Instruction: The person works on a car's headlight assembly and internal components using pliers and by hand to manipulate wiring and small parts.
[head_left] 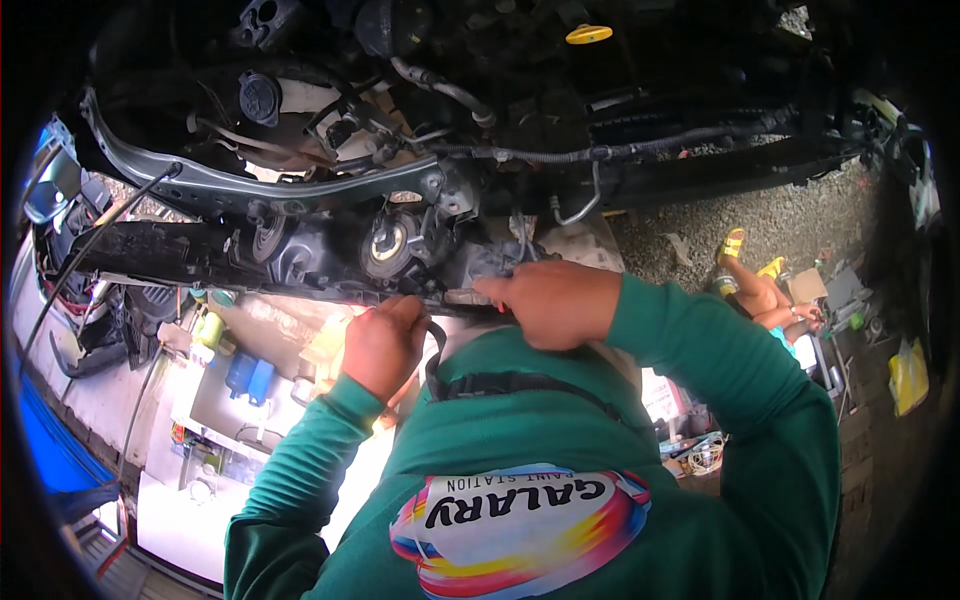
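The opened front end of a vehicle lies before me, with a black front panel running along its near edge. My left hand is closed at that edge, fingertips pinched together; whatever sits between them is hidden. To its right my right hand is curled, its index finger reaching left against a grey-black part. A small red bit shows under that finger, too little to name. Just beyond my hands are a round horn-like disc with a pale ring and a second dark disc.
A bent metal crossbar spans the bay, with a hose at its right. Farther in is a yellow cap. Another person sits on the gravel at right, near a yellow bag. Blue bottles stand at lower left.
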